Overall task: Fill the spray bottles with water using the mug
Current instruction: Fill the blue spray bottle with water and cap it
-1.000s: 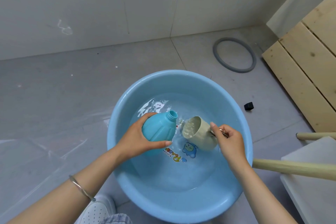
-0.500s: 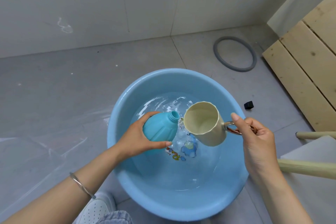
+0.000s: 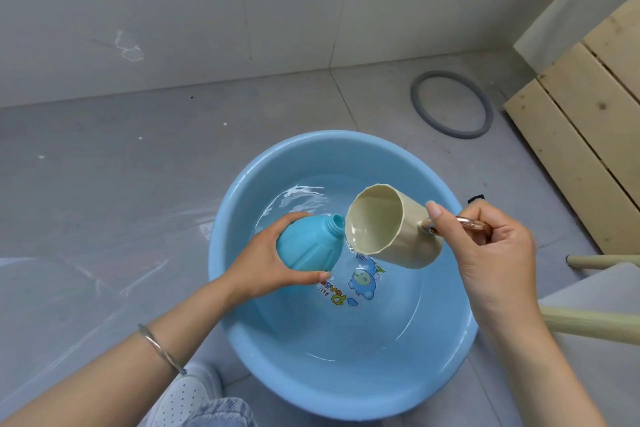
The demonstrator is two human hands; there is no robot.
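Tilted spray bottle (image 3: 306, 248) and mug (image 3: 391, 227)
The capless blue spray bottle leans right; the cream mug is tipped sideways, rim just beside the bottle's neck.

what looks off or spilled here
The mug in the right hand tips beside the mouth of the bottle, not over it; water seems to dribble past into the basin. The left hand holds the bottle tilted.

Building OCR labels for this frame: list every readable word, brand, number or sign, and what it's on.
"DOAB": large coloured letters, an uncertain reading, on the decal under water on the bottom of the basin; the rest runs behind the left hand.
Small line beside those letters: too small to read.
Spray bottle: no text visible.
Mug: no text visible.
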